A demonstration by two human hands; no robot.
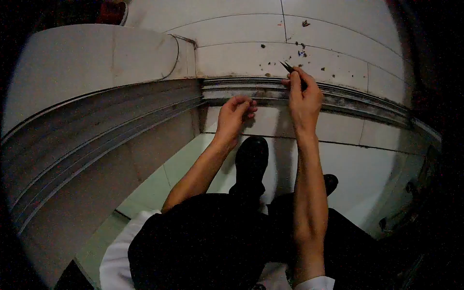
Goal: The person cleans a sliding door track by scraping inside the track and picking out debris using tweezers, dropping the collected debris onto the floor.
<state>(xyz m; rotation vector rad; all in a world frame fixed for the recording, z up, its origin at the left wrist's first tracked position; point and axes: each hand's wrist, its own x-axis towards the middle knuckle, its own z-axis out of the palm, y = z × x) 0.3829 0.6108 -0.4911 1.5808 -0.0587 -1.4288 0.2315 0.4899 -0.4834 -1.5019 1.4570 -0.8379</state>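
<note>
My right hand [304, 99] is closed on dark, pointed tweezers [288, 67], whose tips point up and left over the pale tiles. My left hand [235, 113] hovers at the near edge of the metal track [270, 93], its thumb and fingertips pinched together. Whatever lies between those fingertips is too small and dark to make out. Dark grime marks the grooves of the track between and beside my hands. Beyond the track, small dark crumbs [302, 47] lie scattered on the tiled surface [232, 58].
At left, a second metal track [111, 123] runs along a tiled ledge [96, 55] and meets the first at a corner. A thin dark wire [177, 55] curves over the ledge. My black shoe [252, 154] stands on the pale floor below the track.
</note>
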